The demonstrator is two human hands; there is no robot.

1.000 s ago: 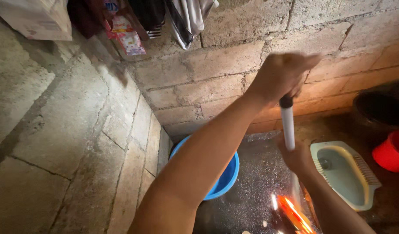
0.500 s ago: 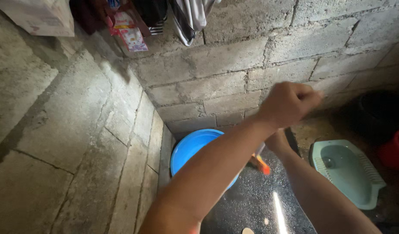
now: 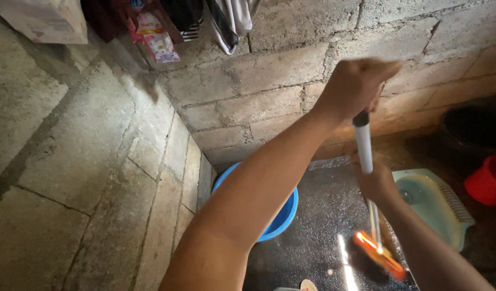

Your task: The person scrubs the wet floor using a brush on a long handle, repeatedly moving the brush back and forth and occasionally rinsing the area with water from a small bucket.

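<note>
My left hand point(image 3: 355, 86) is closed around the top end of a long white brush handle point(image 3: 364, 145). Lower down the same handle, my right hand point(image 3: 374, 183) grips it. The brush's orange head point(image 3: 380, 253) rests on the wet dark floor point(image 3: 318, 237), just left of a pale green squat toilet pan point(image 3: 436, 205). My left forearm crosses the middle of the view and hides part of a blue basin point(image 3: 283, 218).
Rough concrete block walls point(image 3: 124, 161) meet in a corner behind the basin. A red bucket point(image 3: 487, 180) and a dark tub point(image 3: 474, 129) stand at the right. Clothes point(image 3: 232, 19) and packets point(image 3: 156, 37) hang at the top of the wall.
The brush head swung left toward the blue basin half a second ago and is now back at the right beside the toilet pan. Both hands kept their hold on the handle.
</note>
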